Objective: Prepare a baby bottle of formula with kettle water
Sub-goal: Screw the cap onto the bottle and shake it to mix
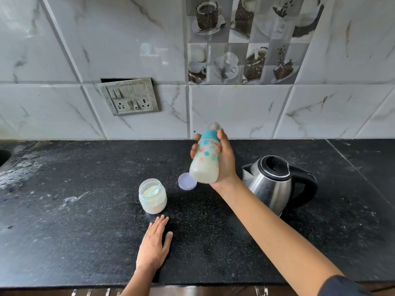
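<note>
1. One baby bottle of milky liquid, teal-collared, held above the counter in the right hand.
2. One left hand lies flat, empty.
3. One open powder jar, one lilac lid, one kettle.

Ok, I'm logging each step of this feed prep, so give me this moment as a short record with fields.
bottle: capped, milky liquid inside, held off the counter in right hand, bottle
left hand: flat on counter, empty
powder jar: open, scoop inside
jar lid: lying beside jar
kettle: lid closed, right of the bottle
</note>
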Demonstrator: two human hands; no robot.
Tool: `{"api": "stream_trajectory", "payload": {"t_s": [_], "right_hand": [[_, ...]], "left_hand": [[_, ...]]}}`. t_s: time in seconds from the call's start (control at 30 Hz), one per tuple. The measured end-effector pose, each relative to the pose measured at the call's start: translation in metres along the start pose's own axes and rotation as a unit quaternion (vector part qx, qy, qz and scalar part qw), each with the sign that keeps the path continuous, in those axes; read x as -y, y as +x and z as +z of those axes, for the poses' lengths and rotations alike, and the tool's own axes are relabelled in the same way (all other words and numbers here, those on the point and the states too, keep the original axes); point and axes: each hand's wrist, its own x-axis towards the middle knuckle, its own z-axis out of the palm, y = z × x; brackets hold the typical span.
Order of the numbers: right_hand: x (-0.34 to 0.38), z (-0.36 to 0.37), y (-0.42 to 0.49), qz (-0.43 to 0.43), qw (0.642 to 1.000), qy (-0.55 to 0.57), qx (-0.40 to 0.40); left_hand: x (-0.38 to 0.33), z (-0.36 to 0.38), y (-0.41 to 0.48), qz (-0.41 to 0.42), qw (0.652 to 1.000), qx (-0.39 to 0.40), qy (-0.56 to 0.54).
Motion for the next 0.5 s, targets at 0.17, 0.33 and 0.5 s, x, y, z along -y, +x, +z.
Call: {"api": "stream_trajectory", "payload": {"t_s": [0.17, 0.33, 0.5], "right_hand": [[-0.013, -0.004, -0.01, 0.031, 0.998, -0.057, 0.02], [-0.002, 0.002, -0.002, 0.007, 1.0, 0.002, -0.005], [-0.016, 0.0, -0.015, 0.014, 0.997, -0.076, -0.006]], "left_hand": [[0.0, 0.0, 0.0, -0.002, 1.0, -0.004, 0.0], [-0.002, -0.001, -0.001, 0.002, 1.0, -0.007, -0.002], [-0.001, -0.001, 0.0, -0.001, 1.0, -0.003, -0.002]]}}
